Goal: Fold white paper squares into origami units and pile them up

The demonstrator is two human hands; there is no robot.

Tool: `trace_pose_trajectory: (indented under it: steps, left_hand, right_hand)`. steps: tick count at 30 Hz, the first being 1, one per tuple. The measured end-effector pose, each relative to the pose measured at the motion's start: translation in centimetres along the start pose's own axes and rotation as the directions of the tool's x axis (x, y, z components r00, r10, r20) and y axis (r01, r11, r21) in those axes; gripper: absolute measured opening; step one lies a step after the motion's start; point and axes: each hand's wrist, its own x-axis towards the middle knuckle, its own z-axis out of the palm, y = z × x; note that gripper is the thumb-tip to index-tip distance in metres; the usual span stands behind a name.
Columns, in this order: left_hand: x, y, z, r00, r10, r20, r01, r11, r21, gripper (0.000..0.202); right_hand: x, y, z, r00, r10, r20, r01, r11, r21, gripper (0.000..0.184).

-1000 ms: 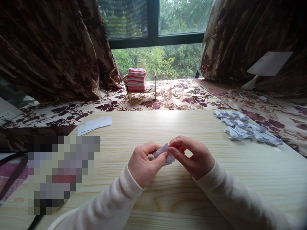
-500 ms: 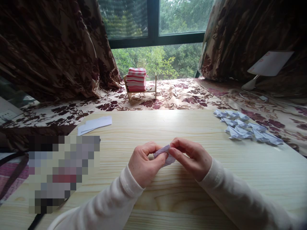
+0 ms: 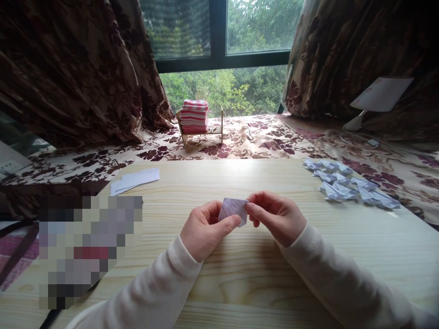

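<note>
A small folded piece of paper (image 3: 232, 208), whitish and creased, is held above the wooden table (image 3: 226, 292) between both hands. My left hand (image 3: 206, 230) grips its left side, thumb lying across the front and fingers behind. At the paper's upper right corner, the thumb and forefinger of my right hand (image 3: 276, 217) pinch the edge. Off to the right stand several folded paper pieces (image 3: 343, 183) in loose rows. Flat white paper strips (image 3: 140, 179) lie overlapping at the table's far left.
A pixelated object (image 3: 91, 251) occupies the table's left side. Beyond the table, a small wooden rack (image 3: 219, 128) bears stacked pink-and-white striped cloths (image 3: 194, 117) on the floral cloth-covered ledge (image 3: 254, 137). A white lamp (image 3: 380, 93) stands at the right, near a curtain.
The paper has turned in my hands, so its broader face now shows. My right hand has risen slightly at its upper right corner. The camera view has shifted a little.
</note>
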Motion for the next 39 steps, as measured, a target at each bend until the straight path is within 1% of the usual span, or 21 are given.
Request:
trace_pose_trajectory:
  steps: [1,3,5,7,10,13,16,19,22,24,27,29,31,32,34,37,39]
  left_hand:
    - [0.0,0.0,-0.1,1.000,0.003,0.002,-0.003,1.000,-0.005,0.030]
    - [0.1,0.0,-0.3,1.000,0.018,-0.013,-0.018,1.000,-0.005,0.027]
    - [0.2,0.0,-0.4,0.999,0.026,-0.037,-0.026,1.000,-0.012,0.026]
    - [0.3,-0.2,-0.6,0.998,0.016,-0.053,-0.017,1.000,-0.015,0.026]
    - [0.3,-0.1,-0.6,0.999,-0.013,-0.052,0.013,1.000,0.003,0.023]
    - [0.1,0.2,-0.3,0.999,-0.029,-0.045,0.031,0.999,0.038,0.017]
    - [0.0,0.6,0.0,0.999,-0.041,-0.032,0.044,0.995,0.090,0.016]
    - [-0.1,0.8,0.1,0.998,-0.056,-0.019,0.058,0.990,0.126,0.015]
    - [-0.3,0.8,0.2,0.997,-0.075,-0.005,0.075,0.986,0.147,0.016]
    - [-0.3,0.7,0.1,0.997,-0.080,0.007,0.078,0.985,0.152,0.017]
    - [-0.3,0.7,0.1,0.996,-0.074,0.039,0.069,0.991,0.116,0.019]
    - [-0.2,0.6,0.0,0.996,-0.066,0.064,0.060,0.994,0.091,0.020]
    - [-0.1,0.6,0.0,0.995,-0.060,0.076,0.053,0.995,0.086,0.018]
    - [-0.1,0.6,0.0,0.995,-0.060,0.077,0.053,0.994,0.092,0.018]
    - [-0.1,0.5,0.0,0.995,-0.066,0.074,0.058,0.992,0.110,0.016]
    - [-0.1,0.5,0.1,0.995,-0.065,0.071,0.056,0.990,0.126,0.016]
    - [-0.1,0.4,0.1,0.996,-0.060,0.070,0.052,0.991,0.123,0.015]
  right_hand:
    - [0.0,0.0,0.1,0.999,0.040,-0.009,-0.039,0.998,0.041,0.025]
    - [0.0,0.0,0.2,0.996,0.088,0.013,-0.089,0.993,0.080,0.028]
    - [-0.1,0.1,0.3,0.994,0.101,0.044,-0.103,0.993,0.059,0.029]
    - [-0.1,0.2,0.3,0.997,0.063,0.053,-0.063,0.998,-0.006,0.028]
    - [-0.2,0.5,0.3,1.000,-0.027,0.012,0.028,0.994,-0.105,0.026]
    - [-0.2,0.5,0.2,0.996,-0.087,-0.005,0.086,0.986,-0.141,0.021]
    - [-0.2,0.3,0.0,0.986,-0.153,0.059,0.161,0.969,-0.185,0.012]
    - [-0.1,0.0,-0.1,0.966,-0.228,0.122,0.252,0.939,-0.236,0.006]
    - [-0.1,-0.4,-0.1,0.928,-0.330,0.174,0.366,0.894,-0.257,0.009]
    - [-0.1,-0.5,0.0,0.906,-0.370,0.207,0.416,0.872,-0.258,0.009]
    - [-0.2,-0.6,0.1,0.905,-0.363,0.222,0.416,0.866,-0.278,0.004]
    - [-0.3,-0.5,0.1,0.914,-0.346,0.211,0.398,0.867,-0.301,0.004]
    - [-0.3,-0.4,0.0,0.913,-0.346,0.214,0.400,0.859,-0.320,0.003]
    - [-0.2,-0.4,-0.1,0.904,-0.365,0.223,0.422,0.845,-0.328,0.004]
    - [-0.2,-0.5,-0.3,0.861,-0.439,0.258,0.507,0.782,-0.362,0.010]
    - [-0.1,-1.1,-0.6,0.763,-0.545,0.347,0.645,0.616,-0.451,0.014]
    - [0.0,-1.4,-0.7,0.722,-0.566,0.398,0.689,0.533,-0.492,0.013]
